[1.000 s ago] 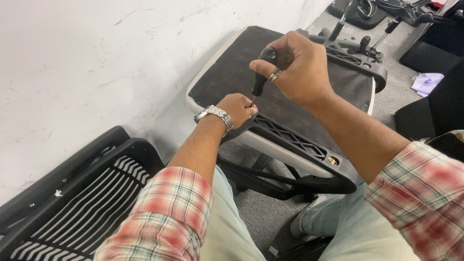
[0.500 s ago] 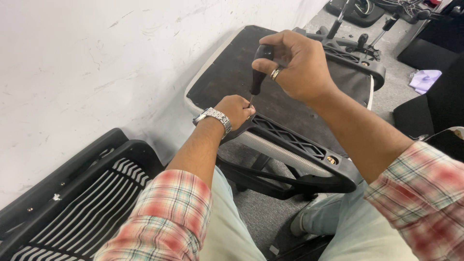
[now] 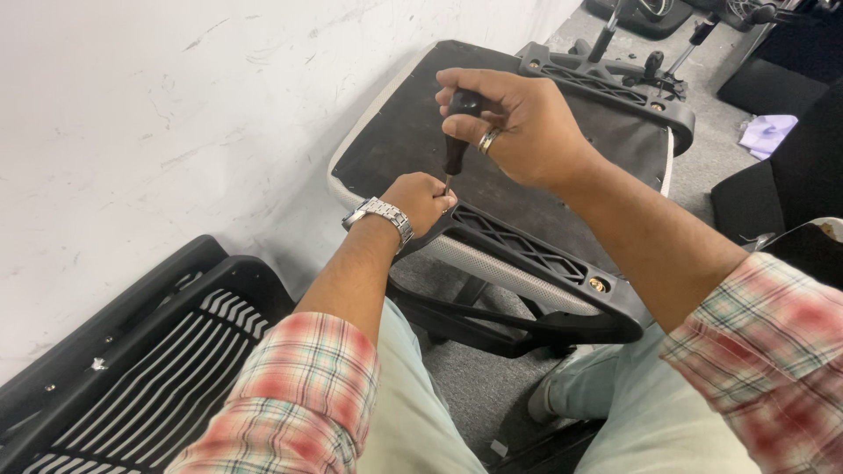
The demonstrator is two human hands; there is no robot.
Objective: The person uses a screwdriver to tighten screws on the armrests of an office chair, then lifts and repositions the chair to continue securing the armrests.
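the right hand is closed around the stiff black screwdriver, best gripped at its thick handle, tip down on the upturned chair seat, while the left hand pinches the rigid plastic bracket beside the tip.

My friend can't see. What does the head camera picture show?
The right hand holds a black screwdriver upright, tip down on a black bracket of an upturned chair seat. The left hand, wearing a watch, steadies the tip.
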